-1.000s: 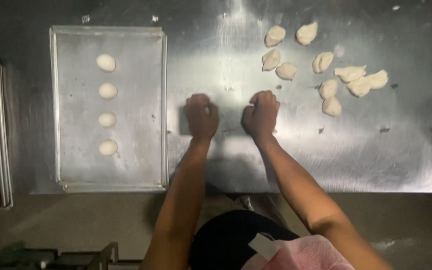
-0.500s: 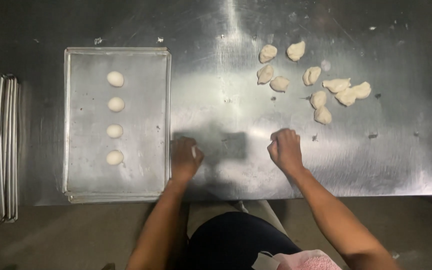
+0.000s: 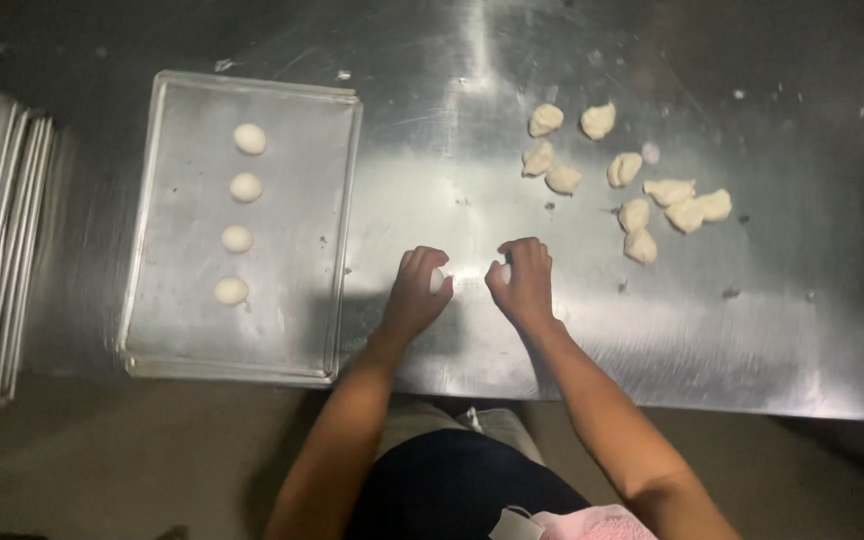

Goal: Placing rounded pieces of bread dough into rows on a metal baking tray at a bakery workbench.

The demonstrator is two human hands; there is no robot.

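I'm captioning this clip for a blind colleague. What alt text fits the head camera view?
Seen from above, a person's left hand and right hand each cup a small dough piece on a steel table. A baking tray on the left holds four round dough balls in a column; rough dough lumps lie on the right.

Commercial bakery kitchen. We note a steel worktable (image 3: pixel 572 330), a sheet pan (image 3: pixel 337 220) bearing four dough balls (image 3: pixel 241 213), a stack of spare pans (image 3: pixel 2 240) at left, and rough dough pieces (image 3: pixel 642 190) awaiting shaping.
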